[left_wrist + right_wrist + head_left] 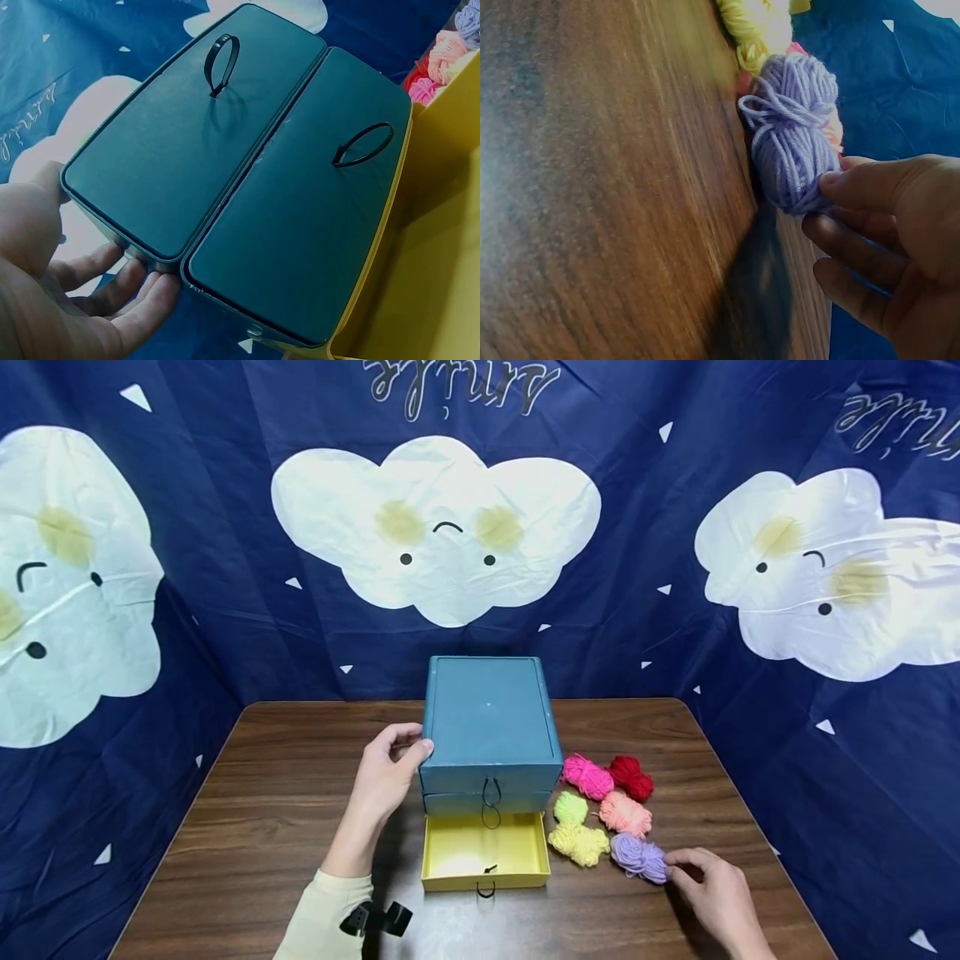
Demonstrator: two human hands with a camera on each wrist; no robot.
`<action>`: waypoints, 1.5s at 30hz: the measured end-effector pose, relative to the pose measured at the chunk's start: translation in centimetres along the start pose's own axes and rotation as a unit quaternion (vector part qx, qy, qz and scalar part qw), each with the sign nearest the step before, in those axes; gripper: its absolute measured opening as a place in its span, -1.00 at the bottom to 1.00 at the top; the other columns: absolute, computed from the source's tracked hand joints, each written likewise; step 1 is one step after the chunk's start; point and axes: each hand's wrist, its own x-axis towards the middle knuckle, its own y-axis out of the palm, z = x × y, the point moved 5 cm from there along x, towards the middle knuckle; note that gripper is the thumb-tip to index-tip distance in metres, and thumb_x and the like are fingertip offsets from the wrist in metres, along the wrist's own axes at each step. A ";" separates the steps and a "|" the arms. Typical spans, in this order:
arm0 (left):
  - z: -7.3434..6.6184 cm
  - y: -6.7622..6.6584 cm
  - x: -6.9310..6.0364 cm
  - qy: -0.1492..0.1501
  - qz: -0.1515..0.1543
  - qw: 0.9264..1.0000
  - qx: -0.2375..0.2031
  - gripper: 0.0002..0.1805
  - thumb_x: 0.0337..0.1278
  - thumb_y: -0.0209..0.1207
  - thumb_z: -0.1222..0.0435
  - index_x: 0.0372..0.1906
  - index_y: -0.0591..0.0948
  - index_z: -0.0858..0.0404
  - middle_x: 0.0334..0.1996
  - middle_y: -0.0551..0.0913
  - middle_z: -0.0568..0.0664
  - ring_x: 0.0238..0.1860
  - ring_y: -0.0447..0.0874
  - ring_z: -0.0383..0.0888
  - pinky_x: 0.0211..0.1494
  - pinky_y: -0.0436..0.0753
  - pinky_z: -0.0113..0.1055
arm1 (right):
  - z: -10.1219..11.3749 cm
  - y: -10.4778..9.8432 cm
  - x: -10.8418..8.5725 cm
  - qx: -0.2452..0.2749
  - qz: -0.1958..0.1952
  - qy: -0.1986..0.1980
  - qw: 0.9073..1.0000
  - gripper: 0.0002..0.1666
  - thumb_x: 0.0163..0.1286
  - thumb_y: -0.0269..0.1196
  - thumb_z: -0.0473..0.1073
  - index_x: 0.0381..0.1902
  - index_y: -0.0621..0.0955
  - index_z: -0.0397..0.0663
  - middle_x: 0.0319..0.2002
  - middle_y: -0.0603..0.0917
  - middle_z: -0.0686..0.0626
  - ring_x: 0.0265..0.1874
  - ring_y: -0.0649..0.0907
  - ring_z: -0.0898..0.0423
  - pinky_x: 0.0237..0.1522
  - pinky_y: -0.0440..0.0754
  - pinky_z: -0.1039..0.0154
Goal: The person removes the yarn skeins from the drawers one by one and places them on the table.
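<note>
A blue-green drawer box [491,710] stands on the table with its yellow bottom drawer [487,887] pulled out, and no contents show in that drawer. My left hand [390,772] rests against the box's upper left side; in the left wrist view its fingers [154,304] touch that side. Black loop pulls [222,66] hang on the two upper drawer fronts. On the right, my right hand [712,893] pinches the end of a purple yarn bundle [795,135], its thumb on the strands. The bundle lies at the near end of the yarn group.
Beside the box lie yarn bundles in yellow [579,843], light green [571,808], peach [626,815], pink [588,777] and red [632,778]. The wooden table [300,827] meets a dark blue curtain [225,610] with clouds at the back and sides.
</note>
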 end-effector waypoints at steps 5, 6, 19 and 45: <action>0.0 0.0 0.2 0.001 -0.001 1.000 -0.004 -0.59 0.35 0.29 0.26 0.23 0.59 0.29 0.08 0.66 0.21 -0.09 0.61 -0.19 -0.10 0.62 -0.42 | 0.4 -0.3 0.4 0.020 -0.010 -0.009 1.000 -0.71 -0.01 0.59 -0.30 -0.37 0.79 0.19 -0.35 0.73 0.23 -0.35 0.72 0.19 -0.25 0.45 0.50; -0.1 0.0 0.2 0.001 -0.001 1.000 -0.005 -0.59 0.35 0.28 0.27 0.23 0.59 0.29 0.08 0.66 0.21 -0.09 0.61 -0.19 -0.10 0.63 -0.42 | 0.5 -0.4 0.5 0.022 -0.013 -0.011 1.000 -0.71 -0.01 0.60 -0.30 -0.37 0.79 0.19 -0.35 0.73 0.23 -0.35 0.71 0.21 -0.25 0.45 0.50; 0.0 0.1 0.2 0.000 0.001 1.000 -0.006 -0.59 0.35 0.28 0.28 0.23 0.60 0.29 0.08 0.65 0.21 -0.05 0.62 -0.12 -0.10 0.63 -0.42 | 3.6 -1.1 2.1 0.077 -0.021 -0.030 0.996 -0.69 0.02 0.56 -0.39 -0.30 0.79 0.07 -0.33 0.75 0.10 -0.41 0.66 0.38 -0.35 0.55 0.59; 0.0 0.0 0.3 0.004 0.001 1.000 -0.011 -0.59 0.33 0.29 0.28 0.22 0.60 0.30 0.07 0.65 0.22 -0.09 0.62 -0.15 -0.11 0.62 -0.43 | 11.8 0.6 2.4 0.141 0.024 -0.172 0.975 -0.50 -0.06 0.60 -0.37 -0.21 0.75 0.27 -0.26 0.76 0.22 -0.31 0.70 0.28 -0.16 0.52 0.55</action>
